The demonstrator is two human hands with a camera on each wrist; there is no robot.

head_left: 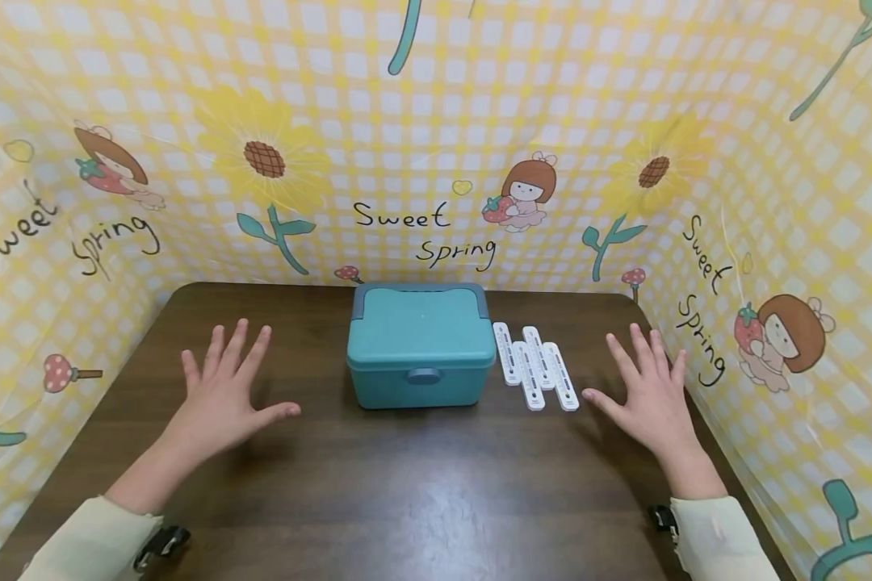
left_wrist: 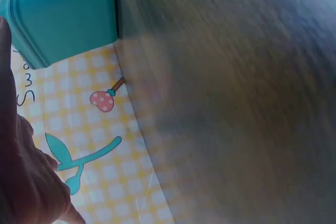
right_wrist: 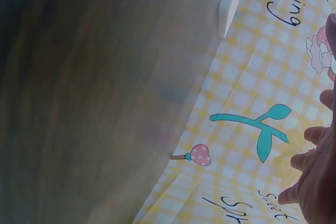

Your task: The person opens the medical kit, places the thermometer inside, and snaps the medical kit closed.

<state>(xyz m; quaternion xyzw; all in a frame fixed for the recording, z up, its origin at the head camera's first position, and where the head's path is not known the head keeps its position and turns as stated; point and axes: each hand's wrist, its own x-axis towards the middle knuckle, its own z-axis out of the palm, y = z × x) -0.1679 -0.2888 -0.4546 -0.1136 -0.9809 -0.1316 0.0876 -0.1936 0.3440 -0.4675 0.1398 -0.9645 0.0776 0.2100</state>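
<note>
A teal lidded box (head_left: 421, 347) with a front latch (head_left: 425, 376) stands at the back middle of the table, its lid closed. Just right of it lie several white thermometer-like strips (head_left: 536, 367) with printed scales, side by side and staggered. My left hand (head_left: 221, 395) hovers left of the box, fingers spread, holding nothing. On the other side my right hand (head_left: 650, 395) is spread as well, its thumb close to the rightmost strip. In the left wrist view the box (left_wrist: 65, 14) shows beyond the left hand (left_wrist: 31, 177); the right wrist view catches a strip's edge (right_wrist: 231, 6) near the right hand (right_wrist: 320, 177).
The dark wooden table (head_left: 407, 492) is bounded at the back and both sides by a yellow checked cloth (head_left: 407, 145) printed with sunflowers and "Sweet Spring". Black straps (head_left: 161, 547) sit at both wrists, beside pale sleeves (head_left: 90, 541).
</note>
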